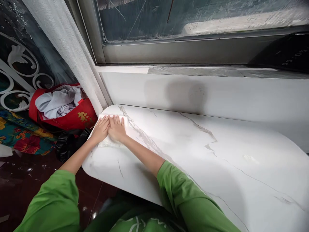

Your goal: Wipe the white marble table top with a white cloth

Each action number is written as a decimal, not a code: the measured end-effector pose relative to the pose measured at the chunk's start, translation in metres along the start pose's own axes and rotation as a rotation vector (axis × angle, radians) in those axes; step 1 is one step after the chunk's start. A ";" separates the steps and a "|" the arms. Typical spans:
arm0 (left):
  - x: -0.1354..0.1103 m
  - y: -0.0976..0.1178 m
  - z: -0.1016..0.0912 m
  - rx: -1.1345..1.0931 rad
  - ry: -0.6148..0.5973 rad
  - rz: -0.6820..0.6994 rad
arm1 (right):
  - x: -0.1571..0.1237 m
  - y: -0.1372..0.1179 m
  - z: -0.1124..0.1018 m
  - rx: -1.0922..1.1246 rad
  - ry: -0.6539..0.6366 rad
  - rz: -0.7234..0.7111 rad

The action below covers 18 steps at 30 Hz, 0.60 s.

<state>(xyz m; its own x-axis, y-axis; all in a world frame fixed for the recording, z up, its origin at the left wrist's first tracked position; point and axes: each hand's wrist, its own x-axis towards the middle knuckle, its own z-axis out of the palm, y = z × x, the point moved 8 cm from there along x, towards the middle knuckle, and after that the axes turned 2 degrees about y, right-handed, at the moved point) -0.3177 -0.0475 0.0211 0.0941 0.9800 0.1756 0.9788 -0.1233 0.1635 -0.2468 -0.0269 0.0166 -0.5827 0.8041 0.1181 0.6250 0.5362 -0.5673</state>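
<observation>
Both of my hands lie flat, side by side, on a white cloth (109, 142) at the far left end of a white marble sill (193, 151). My left hand (100, 129) presses the cloth's left part, fingers stretched out and close together. Touching it, my right hand (117, 128) covers the cloth's middle, fingers likewise flat. Only the cloth's edges show around the hands. Green sleeves cover both upper arms.
A window (193, 19) with a grey frame stands above the white wall behind the sill. A white curtain (72, 54) hangs at the left. On the dark floor lie a red bag (72, 119) with pale clothes, a black bag (69, 143) and flowered fabric (21, 135).
</observation>
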 end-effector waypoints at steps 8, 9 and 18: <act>0.125 0.069 0.036 0.045 0.005 -0.006 | 0.039 0.115 -0.069 -0.149 0.174 0.069; 0.127 0.076 0.038 0.045 0.010 -0.005 | 0.037 0.121 -0.072 -0.157 0.168 0.063; 0.031 0.133 0.022 0.143 0.037 0.078 | -0.065 0.099 -0.072 -0.015 0.101 -0.115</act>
<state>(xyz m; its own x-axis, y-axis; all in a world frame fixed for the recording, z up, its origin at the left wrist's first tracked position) -0.1805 -0.0301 0.0272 0.1665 0.9616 0.2181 0.9850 -0.1724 0.0082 -0.1096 -0.0077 0.0113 -0.5960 0.7585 0.2635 0.5654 0.6294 -0.5331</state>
